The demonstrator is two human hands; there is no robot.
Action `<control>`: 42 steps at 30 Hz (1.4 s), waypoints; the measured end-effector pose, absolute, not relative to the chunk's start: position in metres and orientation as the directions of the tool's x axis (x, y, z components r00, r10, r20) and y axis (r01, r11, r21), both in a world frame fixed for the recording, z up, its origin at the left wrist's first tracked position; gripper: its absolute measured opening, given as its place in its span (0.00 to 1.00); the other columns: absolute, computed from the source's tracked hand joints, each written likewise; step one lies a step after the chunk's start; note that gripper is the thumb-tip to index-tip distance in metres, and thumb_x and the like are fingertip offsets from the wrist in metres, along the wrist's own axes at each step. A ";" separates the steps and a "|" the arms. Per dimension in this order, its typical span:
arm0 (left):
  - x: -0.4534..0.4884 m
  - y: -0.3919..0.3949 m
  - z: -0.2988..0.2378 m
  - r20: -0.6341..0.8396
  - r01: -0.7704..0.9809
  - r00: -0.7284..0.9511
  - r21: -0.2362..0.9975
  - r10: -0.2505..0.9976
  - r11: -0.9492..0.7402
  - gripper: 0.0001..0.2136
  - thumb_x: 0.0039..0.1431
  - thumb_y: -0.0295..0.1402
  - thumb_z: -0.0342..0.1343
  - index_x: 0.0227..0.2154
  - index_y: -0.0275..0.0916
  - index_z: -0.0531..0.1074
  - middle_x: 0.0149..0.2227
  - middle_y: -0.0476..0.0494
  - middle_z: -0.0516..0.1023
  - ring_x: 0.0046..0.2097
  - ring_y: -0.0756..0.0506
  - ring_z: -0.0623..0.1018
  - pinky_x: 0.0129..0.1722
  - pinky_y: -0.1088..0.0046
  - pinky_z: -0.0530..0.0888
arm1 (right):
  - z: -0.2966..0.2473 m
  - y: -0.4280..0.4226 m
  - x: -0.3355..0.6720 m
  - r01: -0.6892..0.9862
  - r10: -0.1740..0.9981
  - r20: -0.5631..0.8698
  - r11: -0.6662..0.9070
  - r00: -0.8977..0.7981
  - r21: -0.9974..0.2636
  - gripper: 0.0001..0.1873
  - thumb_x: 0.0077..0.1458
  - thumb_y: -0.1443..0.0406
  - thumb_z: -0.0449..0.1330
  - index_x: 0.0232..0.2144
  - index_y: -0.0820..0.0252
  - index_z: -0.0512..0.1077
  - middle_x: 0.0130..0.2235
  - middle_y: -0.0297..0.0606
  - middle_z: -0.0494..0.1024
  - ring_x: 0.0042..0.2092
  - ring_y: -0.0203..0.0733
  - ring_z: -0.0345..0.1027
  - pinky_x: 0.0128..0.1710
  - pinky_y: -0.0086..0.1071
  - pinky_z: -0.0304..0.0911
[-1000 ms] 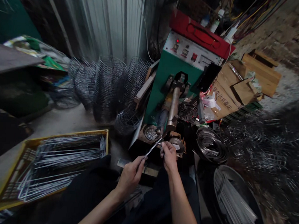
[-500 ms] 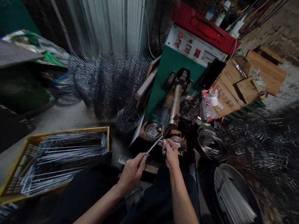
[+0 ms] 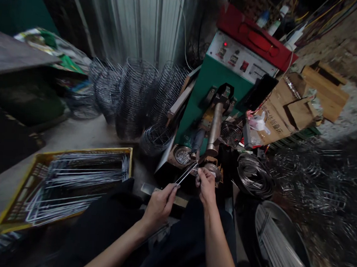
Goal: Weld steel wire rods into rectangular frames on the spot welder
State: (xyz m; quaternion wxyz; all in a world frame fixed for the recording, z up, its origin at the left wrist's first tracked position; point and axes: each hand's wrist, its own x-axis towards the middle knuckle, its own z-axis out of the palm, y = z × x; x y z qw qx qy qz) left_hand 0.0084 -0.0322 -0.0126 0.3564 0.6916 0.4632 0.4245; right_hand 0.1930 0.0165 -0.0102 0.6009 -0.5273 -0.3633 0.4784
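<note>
My left hand point(image 3: 161, 203) is closed on a bent wire rod point(image 3: 185, 174). Two thin shiny lengths of it run up and to the right, their far end beside the tip of the machine's lower arm. Opposite, my right hand point(image 3: 206, 185) pinches near that end, holding something small and metallic that I cannot make out. The green spot-welding machine point(image 3: 192, 110) stands in front, with a thick metal cylinder point(image 3: 215, 129) just above my right hand. A round dish point(image 3: 177, 159) of small shiny metal pieces lies left of the rod's end.
To the left, a yellow crate point(image 3: 31, 197) holds many bent wire rods. Stacks of wire baskets point(image 3: 136, 98) stand behind it. On the right are a wire bundle point(image 3: 253, 176), a dark tub point(image 3: 304, 234) of straight rods and a cardboard box point(image 3: 276, 119).
The rod has turned in my left hand, so its two lengths now show apart. Both hands stay close to the machine. The whole view has shifted slightly.
</note>
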 end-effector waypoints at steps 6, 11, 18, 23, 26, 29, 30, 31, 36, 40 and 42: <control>0.009 -0.029 -0.009 0.238 0.346 0.231 0.886 0.943 -0.309 0.14 0.69 0.36 0.44 0.42 0.39 0.74 0.31 0.46 0.81 0.29 0.47 0.79 0.32 0.75 0.71 | -0.012 0.019 0.195 -0.194 0.959 -0.077 -0.024 0.273 -0.981 0.20 0.48 0.51 0.68 0.25 0.60 0.68 0.18 0.24 0.62 0.17 0.25 0.49 0.15 0.21 0.44; 0.007 -0.027 -0.008 0.277 0.355 0.231 0.868 0.933 -0.346 0.13 0.69 0.35 0.45 0.43 0.37 0.75 0.33 0.44 0.82 0.31 0.47 0.80 0.31 0.76 0.70 | -0.012 0.020 0.195 -0.232 0.957 -0.120 -0.058 0.263 -0.971 0.18 0.48 0.52 0.68 0.27 0.61 0.71 0.19 0.25 0.63 0.18 0.25 0.50 0.15 0.21 0.44; 0.005 -0.025 -0.002 0.275 0.353 0.270 0.863 0.923 -0.360 0.14 0.68 0.36 0.45 0.40 0.37 0.75 0.31 0.43 0.82 0.30 0.46 0.80 0.30 0.76 0.70 | -0.004 0.018 0.194 -0.204 0.958 -0.097 -0.041 0.269 -0.978 0.23 0.45 0.49 0.68 0.22 0.59 0.64 0.17 0.23 0.60 0.17 0.25 0.48 0.15 0.21 0.43; -0.001 -0.017 0.003 0.280 0.328 0.292 0.869 0.914 -0.371 0.15 0.68 0.37 0.45 0.37 0.38 0.76 0.30 0.45 0.80 0.29 0.47 0.79 0.31 0.76 0.70 | -0.001 0.018 0.188 -0.115 0.945 -0.036 0.002 0.326 -0.993 0.25 0.45 0.47 0.67 0.20 0.58 0.62 0.17 0.23 0.58 0.17 0.26 0.48 0.15 0.22 0.44; -0.008 -0.007 0.007 0.286 0.345 0.295 0.858 0.912 -0.380 0.16 0.67 0.38 0.45 0.33 0.38 0.76 0.27 0.46 0.80 0.28 0.48 0.77 0.30 0.77 0.69 | -0.003 0.018 0.186 -0.096 0.939 -0.019 0.014 0.342 -0.995 0.25 0.45 0.46 0.67 0.20 0.58 0.62 0.16 0.22 0.57 0.17 0.26 0.47 0.15 0.22 0.44; -0.009 0.005 0.009 0.302 0.365 0.325 0.834 0.896 -0.413 0.16 0.67 0.39 0.46 0.33 0.37 0.76 0.27 0.47 0.79 0.27 0.49 0.75 0.29 0.78 0.68 | -0.005 0.019 0.190 -0.130 0.934 -0.025 0.024 0.358 -0.991 0.25 0.45 0.47 0.67 0.21 0.58 0.63 0.16 0.22 0.57 0.17 0.26 0.46 0.15 0.22 0.43; -0.008 0.009 0.009 0.309 0.368 0.346 0.824 0.886 -0.431 0.16 0.67 0.38 0.46 0.33 0.37 0.76 0.26 0.47 0.78 0.26 0.49 0.74 0.29 0.77 0.67 | -0.005 0.019 0.192 -0.141 0.931 -0.018 0.036 0.365 -0.989 0.24 0.45 0.47 0.67 0.21 0.58 0.63 0.16 0.22 0.57 0.17 0.26 0.46 0.15 0.22 0.43; -0.006 0.013 0.010 0.317 0.371 0.366 0.812 0.875 -0.450 0.16 0.67 0.38 0.46 0.32 0.37 0.76 0.26 0.47 0.78 0.26 0.50 0.73 0.28 0.77 0.66 | -0.006 0.020 0.195 -0.149 0.928 -0.008 0.052 0.373 -0.987 0.24 0.46 0.48 0.67 0.21 0.58 0.63 0.16 0.22 0.56 0.17 0.26 0.46 0.15 0.22 0.43; 0.002 0.032 0.010 0.355 0.402 0.435 0.746 0.828 -0.531 0.16 0.68 0.37 0.45 0.31 0.35 0.74 0.22 0.49 0.71 0.23 0.51 0.68 0.26 0.77 0.61 | -0.010 0.024 0.207 -0.169 0.919 0.029 0.103 0.393 -0.980 0.24 0.47 0.48 0.67 0.20 0.58 0.63 0.16 0.22 0.56 0.17 0.26 0.45 0.15 0.23 0.42; -0.002 0.039 0.009 0.359 0.406 0.464 0.726 0.809 -0.555 0.16 0.67 0.37 0.45 0.28 0.35 0.73 0.20 0.52 0.65 0.22 0.52 0.63 0.24 0.77 0.58 | -0.013 0.027 0.207 -0.190 0.927 0.009 0.086 0.374 -0.978 0.24 0.46 0.47 0.67 0.20 0.59 0.65 0.16 0.22 0.56 0.16 0.26 0.45 0.15 0.24 0.41; -0.006 0.042 0.007 0.361 0.397 0.470 0.729 0.806 -0.558 0.16 0.67 0.37 0.46 0.27 0.35 0.72 0.20 0.53 0.63 0.22 0.53 0.61 0.24 0.77 0.57 | -0.013 0.026 0.206 -0.193 0.930 -0.003 0.074 0.369 -0.978 0.25 0.45 0.46 0.67 0.21 0.58 0.64 0.16 0.22 0.56 0.17 0.26 0.44 0.16 0.24 0.41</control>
